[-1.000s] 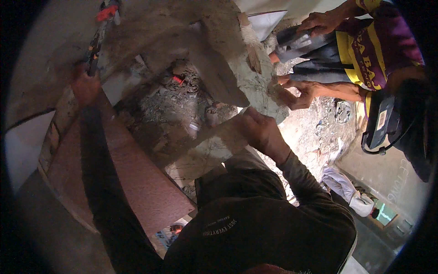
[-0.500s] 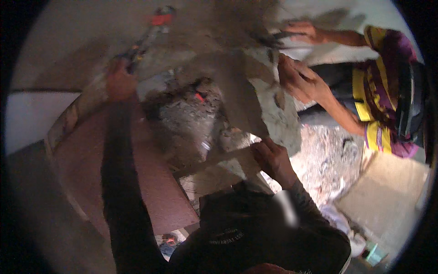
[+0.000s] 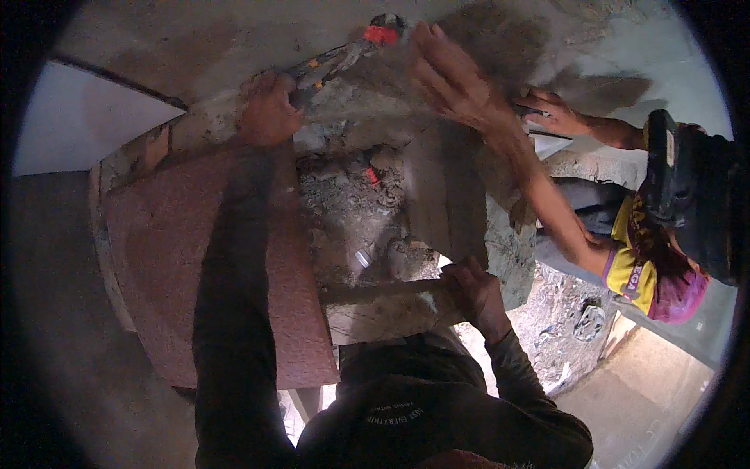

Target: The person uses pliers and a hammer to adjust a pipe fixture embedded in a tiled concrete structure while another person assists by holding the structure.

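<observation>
My left hand [image 3: 271, 109] is closed around the handles of a long two-handled tool [image 3: 332, 66]. Its red and black head rests against or close to the grey wall surface [image 3: 203, 39]; I cannot tell whether it touches. My right hand [image 3: 473, 293] is closed on the lower edge of a dark grey slab [image 3: 457, 187], beside a pale crossbar [image 3: 383, 289]. Under my left forearm lies a reddish-brown board [image 3: 172, 266]. Between board and slab is an opening with rubble [image 3: 336, 203], in which a small red piece [image 3: 371, 175] lies.
A co-worker on the right has one blurred hand [image 3: 461, 82] close to the tool's head. The other hand [image 3: 556, 116] holds a dark-handled tool against the wall. A white panel [image 3: 94, 117] stands at left; a tan board [image 3: 656, 383] lies lower right beside bright rubble [image 3: 558, 313].
My left hand and the two-handled tool have shifted right in view. The co-worker's nearer hand has moved from the slab's upper right edge up toward the tool's head. The view itself has also shifted.
</observation>
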Tool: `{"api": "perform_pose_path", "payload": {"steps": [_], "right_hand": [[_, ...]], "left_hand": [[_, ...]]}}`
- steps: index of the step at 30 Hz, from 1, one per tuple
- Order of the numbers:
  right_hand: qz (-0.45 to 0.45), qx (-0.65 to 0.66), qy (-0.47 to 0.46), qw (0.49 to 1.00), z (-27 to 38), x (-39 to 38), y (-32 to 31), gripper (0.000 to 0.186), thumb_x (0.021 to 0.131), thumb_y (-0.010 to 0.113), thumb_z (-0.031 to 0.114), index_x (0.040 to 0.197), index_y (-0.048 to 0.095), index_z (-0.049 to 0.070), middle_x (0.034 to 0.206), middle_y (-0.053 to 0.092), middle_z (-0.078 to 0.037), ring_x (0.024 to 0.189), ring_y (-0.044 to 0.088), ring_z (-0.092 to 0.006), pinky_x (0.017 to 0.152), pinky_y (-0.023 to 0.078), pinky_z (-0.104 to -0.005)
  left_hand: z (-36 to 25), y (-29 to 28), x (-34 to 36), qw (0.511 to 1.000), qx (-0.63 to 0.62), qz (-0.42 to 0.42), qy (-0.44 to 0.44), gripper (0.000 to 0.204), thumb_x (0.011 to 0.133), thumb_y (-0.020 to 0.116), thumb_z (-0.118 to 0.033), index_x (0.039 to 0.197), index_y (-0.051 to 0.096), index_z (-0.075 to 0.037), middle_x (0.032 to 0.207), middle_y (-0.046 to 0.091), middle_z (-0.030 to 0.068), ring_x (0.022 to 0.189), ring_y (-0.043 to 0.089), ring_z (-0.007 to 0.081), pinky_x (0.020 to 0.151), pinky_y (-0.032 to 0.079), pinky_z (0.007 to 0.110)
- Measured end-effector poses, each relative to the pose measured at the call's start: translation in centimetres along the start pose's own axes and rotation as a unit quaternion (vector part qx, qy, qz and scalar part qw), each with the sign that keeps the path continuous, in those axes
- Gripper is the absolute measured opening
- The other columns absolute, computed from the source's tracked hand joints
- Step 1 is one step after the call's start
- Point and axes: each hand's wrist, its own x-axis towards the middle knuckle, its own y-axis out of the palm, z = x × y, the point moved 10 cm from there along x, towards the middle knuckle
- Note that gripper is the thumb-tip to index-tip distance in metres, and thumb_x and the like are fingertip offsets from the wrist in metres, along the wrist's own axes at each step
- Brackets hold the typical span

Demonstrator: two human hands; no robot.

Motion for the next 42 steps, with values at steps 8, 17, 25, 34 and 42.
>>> {"api": "perform_pose_path", "payload": {"steps": [8,17,25,34,42], "right_hand": [[-0.052,-0.028,-0.08,0.995,4.6,2.8,-6.9,0.022,0.085,0.076,0.01,0.104,0.065,0.011,0.094,0.065,-0.01,0.07,0.069,-0.0307,0.057,0.057,-0.0411],[-0.044,-0.026,-0.112,0.992,6.1,4.2,-11.3,0.024,0.083,0.076,0.007,0.105,0.065,0.008,0.098,0.065,-0.01,0.074,0.069,-0.0286,0.059,0.058,-0.0392],[-0.024,-0.042,-0.134,0.99,4.8,4.3,-10.0,0.029,0.079,0.076,0.007,0.106,0.067,0.011,0.098,0.065,-0.01,0.081,0.069,-0.0311,0.064,0.057,-0.0429],[0.005,-0.009,-0.077,0.997,3.4,4.2,-8.0,0.028,0.082,0.074,0.008,0.109,0.066,0.011,0.096,0.067,-0.011,0.082,0.07,-0.0309,0.064,0.056,-0.0435],[0.0,0.006,-0.067,0.998,4.2,5.1,-8.5,0.022,0.083,0.078,0.004,0.102,0.066,0.007,0.091,0.068,-0.012,0.077,0.071,-0.0322,0.062,0.057,-0.0405]], "left_hand": [[-1.5,-2.5,1.3,0.995,0.013,0.035,-0.089,0.042,0.07,0.085,-0.024,0.106,0.065,-0.017,0.117,0.061,0.0074,0.111,0.061,0.0369,0.088,0.054,0.052],[-2.5,-1.4,4.2,0.995,-0.023,0.095,-0.002,0.047,0.075,0.082,-0.025,0.115,0.061,-0.014,0.121,0.06,0.0166,0.11,0.061,0.0438,0.091,0.052,0.057],[-3.1,-0.6,5.0,0.995,-0.043,0.084,0.045,0.05,0.078,0.078,-0.024,0.121,0.056,-0.008,0.119,0.058,0.0189,0.111,0.06,0.0449,0.091,0.052,0.056],[-4.2,-1.5,4.9,0.996,-0.057,0.055,0.045,0.043,0.077,0.079,-0.022,0.112,0.06,-0.007,0.116,0.058,0.0185,0.111,0.059,0.0443,0.093,0.051,0.054],[-3.3,-0.5,5.2,0.994,-0.062,0.041,0.083,0.048,0.072,0.081,-0.027,0.112,0.061,-0.009,0.115,0.06,0.0182,0.109,0.061,0.0424,0.094,0.048,0.055]]}}
